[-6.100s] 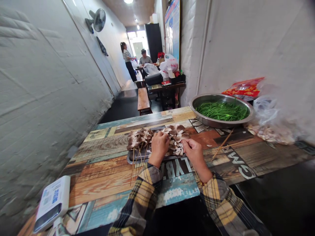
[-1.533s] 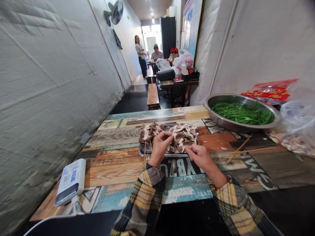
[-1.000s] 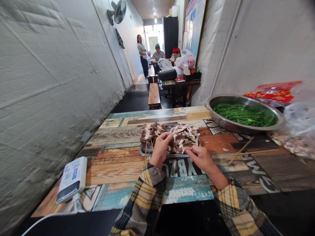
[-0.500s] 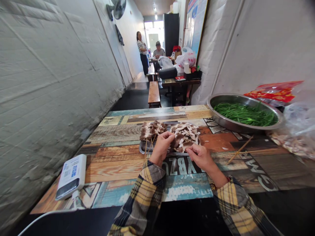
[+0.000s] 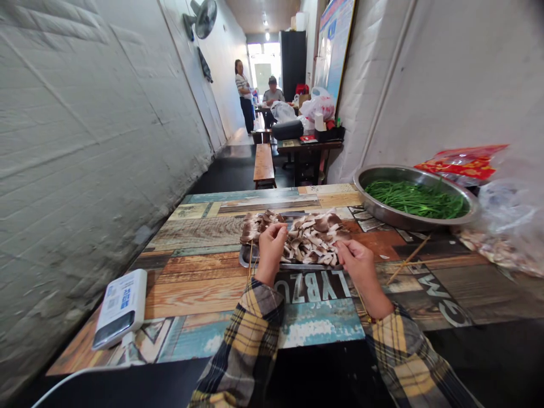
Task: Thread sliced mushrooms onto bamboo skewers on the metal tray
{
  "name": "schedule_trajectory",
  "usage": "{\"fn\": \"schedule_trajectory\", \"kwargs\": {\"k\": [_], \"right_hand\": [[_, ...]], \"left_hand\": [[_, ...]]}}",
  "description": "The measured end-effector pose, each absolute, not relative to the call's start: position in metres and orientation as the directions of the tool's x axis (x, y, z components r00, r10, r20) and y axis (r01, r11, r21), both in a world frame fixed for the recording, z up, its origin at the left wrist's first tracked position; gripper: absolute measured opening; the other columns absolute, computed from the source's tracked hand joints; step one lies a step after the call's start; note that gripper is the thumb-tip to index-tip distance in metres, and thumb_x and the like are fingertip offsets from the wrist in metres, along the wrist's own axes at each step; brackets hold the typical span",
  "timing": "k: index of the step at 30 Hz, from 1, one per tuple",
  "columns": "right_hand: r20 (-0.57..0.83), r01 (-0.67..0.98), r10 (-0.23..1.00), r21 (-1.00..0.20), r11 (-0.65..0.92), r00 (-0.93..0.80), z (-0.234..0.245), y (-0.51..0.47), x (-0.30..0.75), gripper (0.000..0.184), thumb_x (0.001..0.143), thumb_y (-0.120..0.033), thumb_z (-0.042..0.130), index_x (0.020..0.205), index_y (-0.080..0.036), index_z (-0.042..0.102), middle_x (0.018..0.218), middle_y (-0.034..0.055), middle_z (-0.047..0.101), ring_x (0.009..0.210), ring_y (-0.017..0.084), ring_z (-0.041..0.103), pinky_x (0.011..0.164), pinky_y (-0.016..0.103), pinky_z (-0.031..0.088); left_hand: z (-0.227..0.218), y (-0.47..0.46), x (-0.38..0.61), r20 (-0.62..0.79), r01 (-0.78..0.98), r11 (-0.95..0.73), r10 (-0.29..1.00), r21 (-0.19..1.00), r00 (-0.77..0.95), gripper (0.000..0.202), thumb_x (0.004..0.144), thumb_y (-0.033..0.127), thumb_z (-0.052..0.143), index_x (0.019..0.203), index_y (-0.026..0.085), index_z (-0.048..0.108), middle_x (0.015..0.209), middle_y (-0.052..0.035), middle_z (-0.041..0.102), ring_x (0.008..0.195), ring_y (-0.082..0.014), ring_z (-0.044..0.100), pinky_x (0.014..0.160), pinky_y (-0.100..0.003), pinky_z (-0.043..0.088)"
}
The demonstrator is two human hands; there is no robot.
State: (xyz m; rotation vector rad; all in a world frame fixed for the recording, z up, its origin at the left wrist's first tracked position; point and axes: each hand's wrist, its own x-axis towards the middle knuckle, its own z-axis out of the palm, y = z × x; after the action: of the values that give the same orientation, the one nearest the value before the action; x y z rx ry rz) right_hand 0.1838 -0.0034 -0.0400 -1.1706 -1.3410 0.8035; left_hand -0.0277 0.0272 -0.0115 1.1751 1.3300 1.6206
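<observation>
Two slips seem likeliest to me. The mushroom pieces (image 5: pixel 312 241) are heaped right up to the near rim of the tray (image 5: pixel 244 262), so a careless nudge from my right hand (image 5: pixel 359 263), poised at the heap's right end, could tip some onto the table (image 5: pixel 195 297). That hand seems to pinch a skewer (image 5: pixel 362 300) running back beside the wrist; its tip is hidden, and too hard a push could split a thin piece or prick my left hand (image 5: pixel 272 249). There, thumb and fingertips meet left of the tray's middle, though I cannot tell whether anything is between them. At the tray's left end lie threaded mushrooms (image 5: pixel 251 226), their sticks (image 5: pixel 250 263) jutting over the near rim, where my left sleeve (image 5: pixel 249 340) could catch them.

The tabletop is patchwork wood print with pale lettering. On the right, loose skewers (image 5: pixel 410 260) lie crossed; farther off are a steel basin (image 5: pixel 399 219) of green stalks (image 5: pixel 416 198), a red bag (image 5: pixel 465 161) and a clear plastic bag (image 5: pixel 505 209). Near left sits a white device (image 5: pixel 121 309) with a cable (image 5: pixel 76 374). Beyond, the narrow room holds a wooden bench (image 5: pixel 264 162), a wall fan (image 5: pixel 206 20), a standing person (image 5: pixel 244 93) and a seated person (image 5: pixel 272 95).
</observation>
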Motion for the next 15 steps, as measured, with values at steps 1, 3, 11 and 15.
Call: {"fn": "schedule_trajectory", "kwargs": {"k": [1,3,11,15], "right_hand": [[0.304,0.183,0.944,-0.943,0.278,0.131,-0.041,-0.002,0.185,0.035,0.085,-0.047,0.054,0.076,-0.014,0.064,0.047,-0.005,0.046,0.042,0.009,0.04,0.041,0.021,0.031],[0.313,0.184,0.941,-0.94,0.288,0.125,-0.042,-0.001,0.186,0.035,0.085,-0.046,0.054,0.076,-0.014,0.064,0.048,-0.0047,0.046,0.042,0.009,0.04,0.042,0.021,0.031],[0.304,0.171,0.946,-0.944,0.284,0.111,-0.035,-0.004,0.181,0.037,0.083,-0.049,0.055,0.074,-0.014,0.064,0.046,-0.0047,0.048,0.041,0.01,0.043,0.043,0.022,0.033],[0.32,0.165,0.942,-0.939,0.301,0.1,-0.034,-0.004,0.18,0.036,0.084,-0.048,0.055,0.074,-0.015,0.063,0.046,-0.0048,0.047,0.042,0.01,0.043,0.044,0.022,0.034]], "left_hand": [[-0.012,0.027,-0.028,0.248,0.13,-0.217,0.918,0.967,-0.31,0.015,0.073,0.028,0.063,0.077,0.016,0.07,0.069,-0.0029,0.064,0.066,-0.0144,0.055,0.064,-0.025,0.04],[-0.013,0.026,-0.029,0.336,0.371,-0.231,0.908,0.899,-0.249,0.011,0.074,0.024,0.061,0.07,0.018,0.069,0.07,-0.0042,0.065,0.07,-0.0169,0.056,0.068,-0.027,0.039],[-0.013,0.014,-0.024,0.333,0.845,-0.172,0.943,0.507,-0.008,0.011,0.078,0.027,0.059,0.078,0.021,0.069,0.081,-0.0065,0.059,0.079,-0.0203,0.056,0.07,-0.029,0.037],[-0.015,0.018,-0.024,0.327,0.793,-0.215,0.945,0.57,0.02,0.006,0.074,0.022,0.061,0.071,0.02,0.066,0.077,-0.0052,0.059,0.078,-0.0195,0.056,0.069,-0.028,0.038]]}}
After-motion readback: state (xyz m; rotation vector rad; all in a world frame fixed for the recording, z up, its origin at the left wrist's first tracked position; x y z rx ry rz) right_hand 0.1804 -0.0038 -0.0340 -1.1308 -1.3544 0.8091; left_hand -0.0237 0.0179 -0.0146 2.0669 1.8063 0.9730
